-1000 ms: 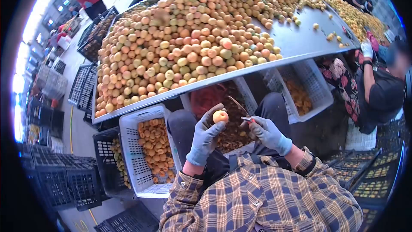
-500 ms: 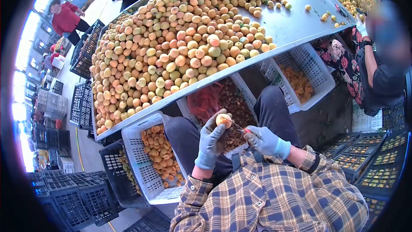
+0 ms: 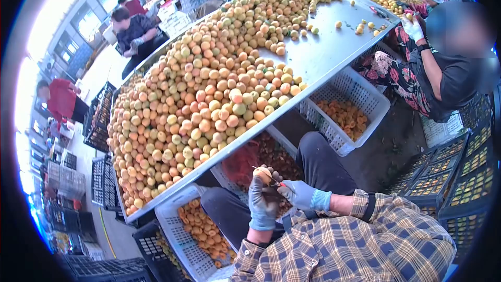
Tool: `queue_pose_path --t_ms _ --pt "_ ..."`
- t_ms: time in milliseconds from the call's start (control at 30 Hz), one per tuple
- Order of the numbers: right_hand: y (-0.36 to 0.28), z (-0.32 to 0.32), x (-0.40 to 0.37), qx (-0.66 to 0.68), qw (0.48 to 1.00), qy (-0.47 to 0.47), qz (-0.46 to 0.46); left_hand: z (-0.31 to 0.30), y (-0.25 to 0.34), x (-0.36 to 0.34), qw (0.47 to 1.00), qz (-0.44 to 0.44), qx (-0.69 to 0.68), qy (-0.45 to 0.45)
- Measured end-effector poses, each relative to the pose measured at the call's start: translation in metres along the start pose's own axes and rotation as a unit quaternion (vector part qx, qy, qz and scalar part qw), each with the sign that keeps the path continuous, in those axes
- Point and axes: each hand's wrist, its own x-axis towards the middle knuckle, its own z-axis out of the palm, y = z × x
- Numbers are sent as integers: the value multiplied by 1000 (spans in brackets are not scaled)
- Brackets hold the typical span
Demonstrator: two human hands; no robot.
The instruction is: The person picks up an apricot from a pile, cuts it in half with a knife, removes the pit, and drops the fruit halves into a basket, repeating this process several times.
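Both gloved hands meet above my lap. My left hand (image 3: 263,201) wraps its fingers round an orange-yellow apricot (image 3: 263,175), held upright from below. In my right hand (image 3: 300,195) is a small tool with a red handle (image 3: 282,184); its thin metal part reaches the fruit. Behind them, a large heap of whole apricots (image 3: 193,94) lies on the metal table (image 3: 329,31). A white crate (image 3: 180,235) with halved apricots (image 3: 206,232) stands beside my left knee. Between my knees, another crate holds dark pits and a red mesh bag (image 3: 241,166).
At the right sits a co-worker in dark clothes (image 3: 462,83), beside a white crate (image 3: 378,107) of cut fruit. Black trays of fruit (image 3: 436,172) are stacked at the lower right. Other people stand or sit at the upper left, near black crates (image 3: 99,120).
The view has turned, so the table and crates appear shifted and tilted. The apricot is turned differently in my left hand, and the tool's thin end now shows past its far side.
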Motion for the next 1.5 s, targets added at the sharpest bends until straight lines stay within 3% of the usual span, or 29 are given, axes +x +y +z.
queue_pose_path --t_ms 133,200,233,300,367,433,500,567,667,733,767,833,900,967,1000,1067,1200,1300,1500 --pt "1 -10 -1 -4 1000 12 4 5 2 2 999 -4 30 -12" --pt "-4 -28 7 26 997 -61 33 1 16 6 969 -21 242 -44" --pt "-2 -33 9 38 993 -104 47 -4 20 11 969 -5 246 -35" --pt "33 -20 10 20 991 -128 41 -19 44 17 900 -86 418 -91" --pt "23 -12 0 106 986 -95 85 -15 40 10 952 -28 302 -54" --pt "19 -5 -9 72 993 -71 65 -7 34 6 994 -98 42 -38" --pt "54 11 -7 21 1000 18 -12 -18 11 12 989 -146 -26 -24" --pt "33 -3 0 43 999 16 -2 -23 -13 17 997 -68 20 -38" --pt "13 -17 1 99 994 -21 31 -29 -2 24 991 -55 120 -37" --pt "-13 -25 -2 132 959 -77 237 -27 8 24 980 -51 188 -45" --pt "0 -18 -4 132 959 -84 235 -25 9 22 980 -46 189 -41" --pt "35 0 -11 138 988 -31 62 -20 3 25 999 -10 51 -5" --pt "32 0 -9 116 990 -29 71 -35 -16 32 996 -77 -24 -29" --pt "36 -6 -2 44 999 6 27 -33 -26 28 994 -25 105 -30" --pt "37 -8 0 56 997 -1 45 -32 -23 29 994 -25 103 -30" --pt "31 -14 1 82 995 -16 45 -31 -15 31 946 42 318 -51" --pt "44 -2 -4 176 982 -23 58 -32 -15 35 954 75 291 -19" --pt "49 4 -5 115 992 0 47 -38 -28 38 994 -15 111 11" --pt "43 -5 3 142 989 -2 34 -29 -27 37 976 16 216 34"
